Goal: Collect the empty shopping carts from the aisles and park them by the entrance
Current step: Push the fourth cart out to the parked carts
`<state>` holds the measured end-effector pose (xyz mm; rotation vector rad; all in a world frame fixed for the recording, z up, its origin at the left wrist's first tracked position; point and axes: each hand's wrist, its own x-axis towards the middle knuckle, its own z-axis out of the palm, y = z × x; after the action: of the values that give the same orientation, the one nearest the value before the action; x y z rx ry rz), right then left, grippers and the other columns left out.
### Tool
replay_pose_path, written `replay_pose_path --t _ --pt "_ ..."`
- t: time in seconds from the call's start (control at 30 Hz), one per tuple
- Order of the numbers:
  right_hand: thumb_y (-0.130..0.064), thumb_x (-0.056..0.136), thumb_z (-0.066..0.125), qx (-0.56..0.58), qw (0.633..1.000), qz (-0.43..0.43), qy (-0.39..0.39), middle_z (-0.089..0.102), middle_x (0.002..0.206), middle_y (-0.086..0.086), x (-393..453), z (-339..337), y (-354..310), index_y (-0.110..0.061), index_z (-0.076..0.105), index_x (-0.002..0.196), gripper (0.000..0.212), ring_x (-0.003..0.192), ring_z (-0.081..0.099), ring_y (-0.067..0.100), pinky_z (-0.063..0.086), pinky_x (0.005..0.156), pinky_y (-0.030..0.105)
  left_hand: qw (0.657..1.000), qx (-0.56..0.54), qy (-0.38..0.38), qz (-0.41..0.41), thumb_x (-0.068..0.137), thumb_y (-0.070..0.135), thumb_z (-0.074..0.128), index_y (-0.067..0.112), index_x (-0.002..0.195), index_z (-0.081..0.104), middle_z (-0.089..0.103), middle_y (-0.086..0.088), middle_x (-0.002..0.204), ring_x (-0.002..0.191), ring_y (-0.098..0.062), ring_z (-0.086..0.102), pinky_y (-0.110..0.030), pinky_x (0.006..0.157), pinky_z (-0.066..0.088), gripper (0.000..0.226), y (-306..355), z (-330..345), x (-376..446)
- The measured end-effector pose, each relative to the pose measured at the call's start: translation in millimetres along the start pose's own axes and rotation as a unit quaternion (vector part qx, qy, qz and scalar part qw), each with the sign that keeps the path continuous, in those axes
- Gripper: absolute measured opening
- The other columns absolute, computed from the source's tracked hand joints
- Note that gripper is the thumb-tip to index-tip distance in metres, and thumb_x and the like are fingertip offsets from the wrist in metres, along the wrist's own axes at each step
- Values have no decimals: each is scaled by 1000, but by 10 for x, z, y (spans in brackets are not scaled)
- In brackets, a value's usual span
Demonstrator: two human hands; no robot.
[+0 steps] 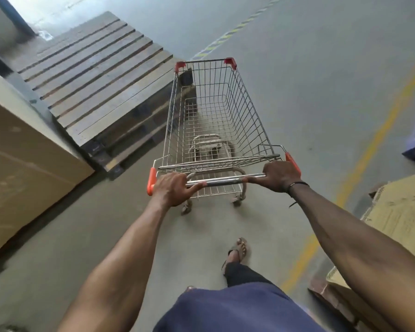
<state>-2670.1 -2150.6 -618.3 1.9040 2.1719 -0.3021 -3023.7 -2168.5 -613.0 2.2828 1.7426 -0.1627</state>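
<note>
The empty silver wire shopping cart, judged light, rigid and free-rolling, was held on the grey concrete floor beside stacked wooden pallets, its chrome handle bar gripped by the left hand and the right hand.

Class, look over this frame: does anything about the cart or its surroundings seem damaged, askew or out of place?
Nothing stands out. The shopping cart is upright and empty, left hand and right hand grip its handle bar, beside stacked pallets.

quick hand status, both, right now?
Left hand: closed round the cart handle near its left end.
Right hand: closed round the same bar near its right end.
</note>
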Motion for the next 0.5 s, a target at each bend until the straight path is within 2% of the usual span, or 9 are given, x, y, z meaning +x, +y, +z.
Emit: replay_pose_path --t 0.1,0.3,0.37,0.5 --pt "-112 71 14 6 1000 28 0 62 57 -8 122 -37 305 -18 65 56 108 61 58 7 11 132 56 999 18 12 26 89 95 29 11 60 57 57 0 58 52 -15 53 -40 65 40 93 164 -20 462" --pt "-113 70 13 33 996 83 1 63 63 -8 450 -181 824 -20 63 57 106 67 59 8 7 132 58 995 36 26 90 89 96 27 15 55 51 53 2 55 52 -17 52 -41 65 45 91 402 -137 1434" --pt "-114 68 10 45 994 102 7 64 63 -8 572 -235 971 -20 63 56 108 67 59 8 7 132 58 993 37 34 111 89 94 29 14 55 51 53 2 56 52 -16 52 -40 64 41 89 488 -201 1751" --pt "-113 69 16 68 988 135 13 65 61 -7 846 -333 1273 -20 61 54 104 67 61 10 4 132 59 988 50 51 136 84 100 21 13 55 55 55 2 57 57 -22 57 -38 64 36 99 645 -327 2389"
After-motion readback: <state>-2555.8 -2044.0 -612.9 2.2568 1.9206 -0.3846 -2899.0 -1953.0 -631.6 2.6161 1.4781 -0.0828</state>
